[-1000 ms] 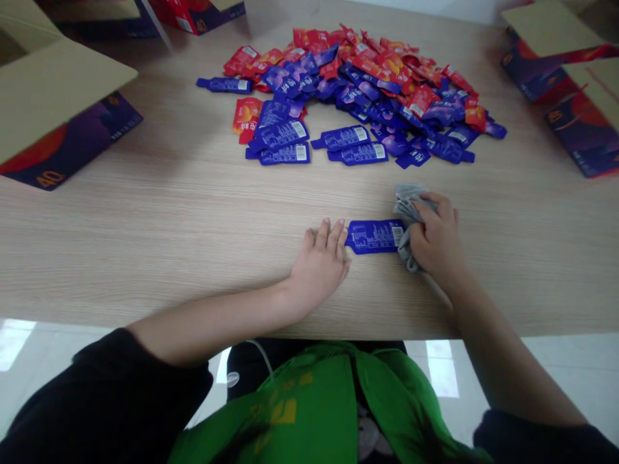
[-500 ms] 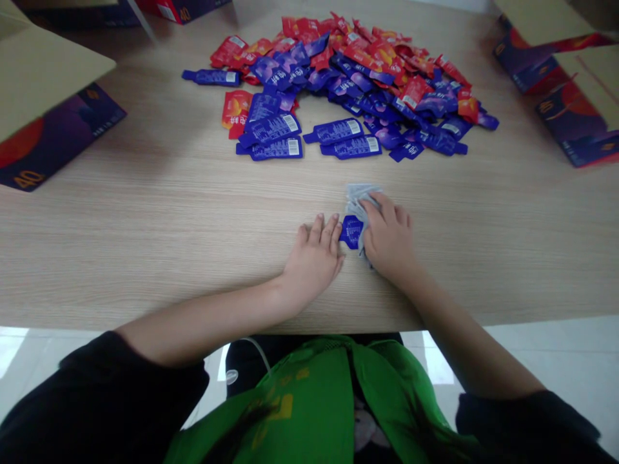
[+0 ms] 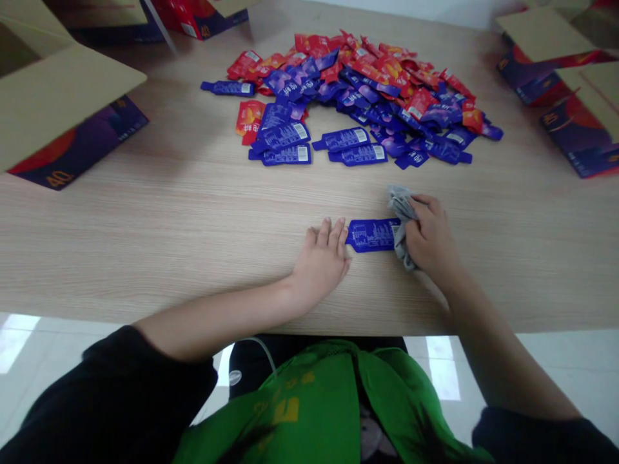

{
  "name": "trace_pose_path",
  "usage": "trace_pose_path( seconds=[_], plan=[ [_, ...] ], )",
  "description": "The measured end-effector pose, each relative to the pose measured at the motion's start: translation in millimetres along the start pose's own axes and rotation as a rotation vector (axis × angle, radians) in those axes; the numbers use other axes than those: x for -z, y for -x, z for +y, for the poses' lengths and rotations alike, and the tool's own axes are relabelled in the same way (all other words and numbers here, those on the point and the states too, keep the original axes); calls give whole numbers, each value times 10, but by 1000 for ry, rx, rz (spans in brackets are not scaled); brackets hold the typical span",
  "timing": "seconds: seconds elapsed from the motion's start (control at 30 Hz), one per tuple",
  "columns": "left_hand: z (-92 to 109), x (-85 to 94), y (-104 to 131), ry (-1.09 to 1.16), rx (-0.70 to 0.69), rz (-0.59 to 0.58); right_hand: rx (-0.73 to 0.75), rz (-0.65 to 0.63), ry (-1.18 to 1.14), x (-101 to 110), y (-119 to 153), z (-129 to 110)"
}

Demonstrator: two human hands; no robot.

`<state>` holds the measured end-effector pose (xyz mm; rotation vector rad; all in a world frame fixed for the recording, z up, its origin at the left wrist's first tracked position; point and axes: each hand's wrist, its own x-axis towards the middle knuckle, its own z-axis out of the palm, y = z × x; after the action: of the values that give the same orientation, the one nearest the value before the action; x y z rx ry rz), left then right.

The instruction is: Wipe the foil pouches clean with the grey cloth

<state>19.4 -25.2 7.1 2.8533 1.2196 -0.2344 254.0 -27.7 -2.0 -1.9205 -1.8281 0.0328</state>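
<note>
A blue sachet (image 3: 372, 235) lies flat on the table, its printed side up and its narrow neck pointing left. My left hand (image 3: 322, 254) rests flat with fingers stretched out, the fingertips on the sachet's neck. A crumpled grey cloth (image 3: 402, 209) is bunched in my right hand (image 3: 430, 238), whose fingers are closed round it. The cloth touches the sachet's right end and hides that edge.
Beyond my hands spreads a heap of red sachets (image 3: 314, 45) and blue sachets (image 3: 285, 154). Open cartons stand on the table (image 3: 193, 206): one at the left (image 3: 97, 142), another at the right (image 3: 580, 138), more behind them. The table's front edge runs close to my body.
My right hand has slid the cloth rightward along the blue sachet, uncovering most of its length. My left hand stays at the neck. The whole view has shifted slightly.
</note>
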Motion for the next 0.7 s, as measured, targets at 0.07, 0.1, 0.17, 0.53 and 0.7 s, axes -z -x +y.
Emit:
trace_pose_path(
  seconds=[0.07, 0.1, 0.17, 0.53, 0.7],
  plan=[
    [-2, -11, 2, 3, -5, 12, 46, 29, -33, -2, -85, -205],
    [-5, -17, 3, 6, -5, 18, 80, 19, -30, -25, -115, -330],
    [-12, -25, 4, 16, -4, 22, 140, -60, -1, -114, -141, -577],
    [-10, -13, -2, 34, 6, 5, 47, -162, 195, -190, 114, -489],
    [-4, -29, -6, 22, 4, 1, -32, -87, 99, -105, 226, -62]
  ],
)
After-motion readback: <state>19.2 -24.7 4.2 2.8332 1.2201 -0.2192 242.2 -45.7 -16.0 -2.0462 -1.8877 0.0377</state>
